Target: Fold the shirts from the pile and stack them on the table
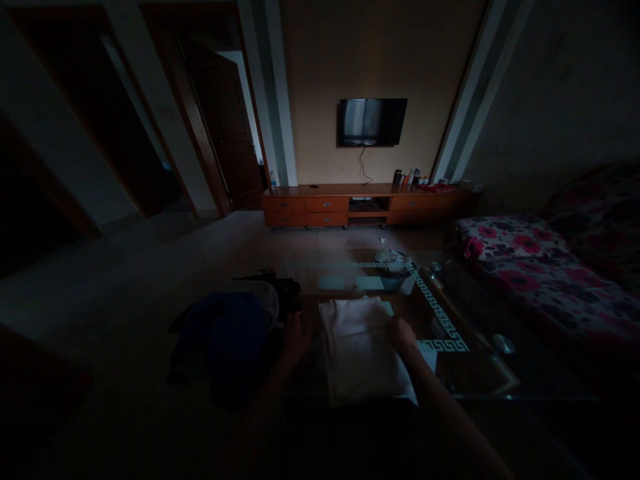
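The right hand is curled closed on the right edge of a pale folded cloth, its forearm reaching in from the lower right. The left hand is just beside the cloth's left side, apart from it, with its fingers bent; the dimness leaves it impossible to tell whether they grip anything. The cloth lies flat in uneven layers at the near edge of a glass-topped bench, which carries a light key-pattern border.

Left of the left hand, and close to it, is a heap of dark blue and black fabric with a greyish piece along its far side; what it rests on is too dark to make out. Beyond the cloth, toward the far end of the bench, is a pale crumpled bundle. Farther right stands a sofa with a floral cover. Against the far wall is a low wooden cabinet with small bottles on top, and above it hangs a television.
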{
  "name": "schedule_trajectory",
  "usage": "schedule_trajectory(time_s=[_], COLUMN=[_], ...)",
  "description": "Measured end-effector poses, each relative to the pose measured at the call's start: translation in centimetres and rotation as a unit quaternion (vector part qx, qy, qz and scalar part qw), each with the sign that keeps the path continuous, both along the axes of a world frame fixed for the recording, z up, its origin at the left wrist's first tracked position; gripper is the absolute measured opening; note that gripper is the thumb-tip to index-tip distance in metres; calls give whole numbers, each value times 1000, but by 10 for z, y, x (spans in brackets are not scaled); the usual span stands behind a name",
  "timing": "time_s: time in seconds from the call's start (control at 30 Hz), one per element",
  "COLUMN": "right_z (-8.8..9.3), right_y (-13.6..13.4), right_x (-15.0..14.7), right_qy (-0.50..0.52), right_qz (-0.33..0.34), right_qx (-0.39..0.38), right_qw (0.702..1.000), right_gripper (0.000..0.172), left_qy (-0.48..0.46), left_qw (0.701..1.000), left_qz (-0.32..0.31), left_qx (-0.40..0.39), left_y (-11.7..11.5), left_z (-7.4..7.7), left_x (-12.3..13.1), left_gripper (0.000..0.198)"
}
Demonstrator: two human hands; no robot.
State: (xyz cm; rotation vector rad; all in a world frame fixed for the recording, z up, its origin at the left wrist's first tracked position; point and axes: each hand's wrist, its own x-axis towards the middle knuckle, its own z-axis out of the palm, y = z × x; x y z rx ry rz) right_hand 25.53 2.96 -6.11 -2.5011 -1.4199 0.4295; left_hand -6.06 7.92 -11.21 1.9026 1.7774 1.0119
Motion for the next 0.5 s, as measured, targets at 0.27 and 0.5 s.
schedule_trajectory(time_s=[0.27, 0.5], right_z=[-35, -33], right_y=[-20, -33], right_x=[-14, -37], right_qy=[-98, -60], right_qz=[100, 68], right_qx=[-29, 44], right_qw=[990, 995], right_gripper=[59, 63], left_qy=[35, 68], left_qw=[994, 987], left_qz=[-102, -142], left_qx=[3, -25], left_y=[-10, -20], left_z=[18, 22], left_x=[14, 14], left_gripper=[25, 28])
